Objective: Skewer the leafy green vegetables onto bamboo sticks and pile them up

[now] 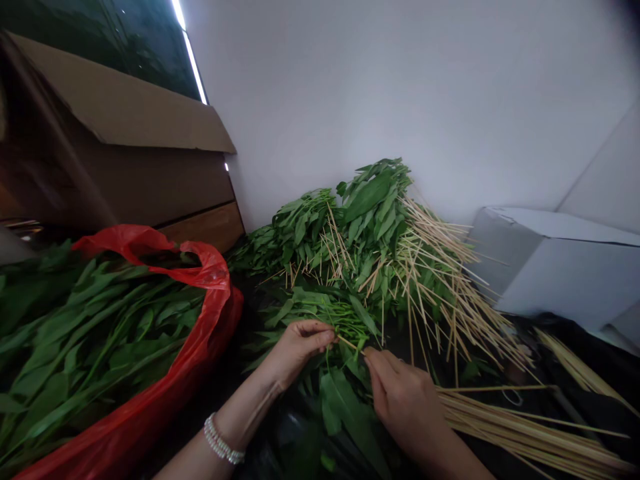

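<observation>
My left hand is closed, pinching a small bunch of green leafy stems low in the middle of the view. My right hand is closed too, its fingertips on a thin bamboo skewer that pokes into the bunch between both hands. A large green leaf lies just under my right hand. Behind them rises a pile of greens threaded on skewers, their sticks fanning out to the right. A bead bracelet circles my left wrist.
A red plastic bag full of loose greens lies at the left. A brown cardboard box stands behind it. Loose bamboo skewers lie at the lower right. A grey box sits at the right by the white wall.
</observation>
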`<state>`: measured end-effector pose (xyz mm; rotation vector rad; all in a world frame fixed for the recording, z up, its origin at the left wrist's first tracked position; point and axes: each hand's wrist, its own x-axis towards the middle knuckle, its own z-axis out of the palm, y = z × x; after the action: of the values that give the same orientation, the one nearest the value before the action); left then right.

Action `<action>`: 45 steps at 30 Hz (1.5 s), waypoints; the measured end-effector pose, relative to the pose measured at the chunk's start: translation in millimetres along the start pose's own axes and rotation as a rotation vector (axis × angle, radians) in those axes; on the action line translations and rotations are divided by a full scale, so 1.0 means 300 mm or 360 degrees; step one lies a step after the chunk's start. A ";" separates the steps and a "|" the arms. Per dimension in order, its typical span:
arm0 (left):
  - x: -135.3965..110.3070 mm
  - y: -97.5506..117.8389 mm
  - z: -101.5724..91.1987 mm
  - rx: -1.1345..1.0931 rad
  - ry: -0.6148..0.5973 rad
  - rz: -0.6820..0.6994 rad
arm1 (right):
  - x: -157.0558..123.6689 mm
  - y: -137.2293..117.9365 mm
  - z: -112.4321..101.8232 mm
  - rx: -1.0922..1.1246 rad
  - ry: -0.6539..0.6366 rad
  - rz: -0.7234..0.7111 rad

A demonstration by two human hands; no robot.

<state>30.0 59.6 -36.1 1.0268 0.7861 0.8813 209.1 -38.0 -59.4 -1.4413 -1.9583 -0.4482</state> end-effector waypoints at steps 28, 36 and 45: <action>-0.024 -0.069 0.018 0.1687 -0.0335 0.0721 | 0.025 0.026 -0.042 0.0102 0.0200 0.0091; -0.038 -0.025 0.028 0.1684 -0.0103 0.0933 | 0.033 0.023 -0.049 0.0692 -0.0109 0.0451; -0.041 -0.042 0.052 0.0872 -0.0318 0.0545 | 0.062 0.004 -0.065 0.1168 -0.0588 0.0514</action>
<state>41.2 39.5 -41.3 1.7448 0.7058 0.8495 212.7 -36.3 -32.7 -1.3464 -1.8084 0.6640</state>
